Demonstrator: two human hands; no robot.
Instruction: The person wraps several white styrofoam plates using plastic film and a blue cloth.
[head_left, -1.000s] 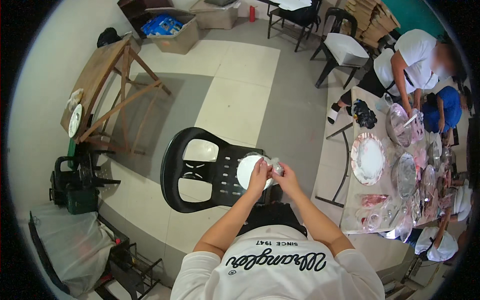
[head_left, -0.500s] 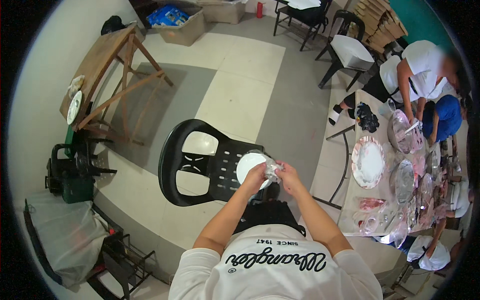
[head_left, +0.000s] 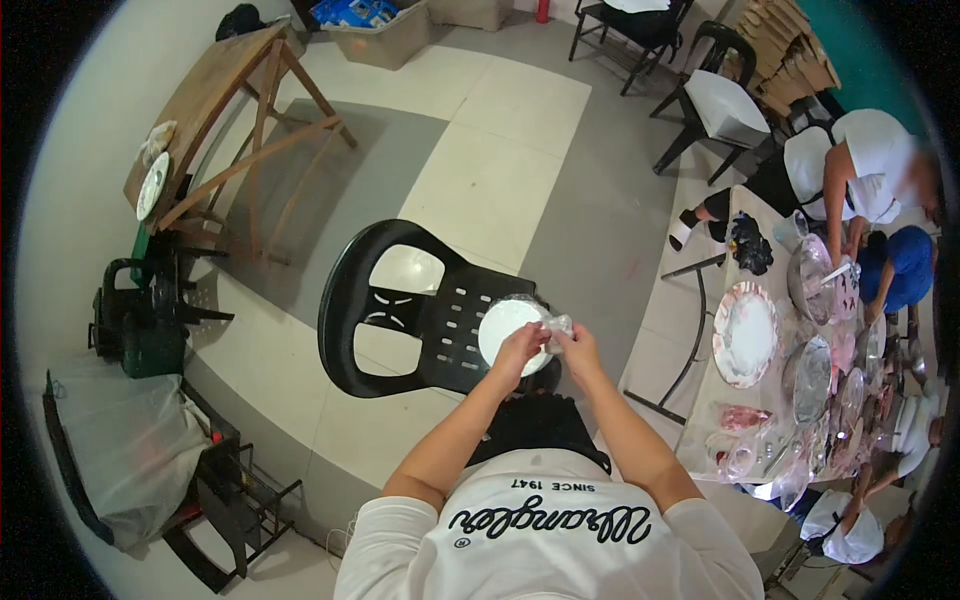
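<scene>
Change: both hands are staying at the white plate, which is sitting slightly lower over the black chair (head_left: 420,310) than a second ago.
Left hand (head_left: 517,352): gripping the near rim of the white plate (head_left: 508,328), held just above the chair seat.
Right hand (head_left: 575,345): pinching crumpled clear wrap (head_left: 556,326) at the plate's right edge.
Progress: wrap is covering the plate and bunching at one side; it looks mostly wrapped, with the loose end left to tuck.
Right of chair: a long desk (head_left: 712,395) is carrying patterned plates and metal bowls, other people working there.
Left of chair: a wooden trestle (head_left: 235,120).
</scene>
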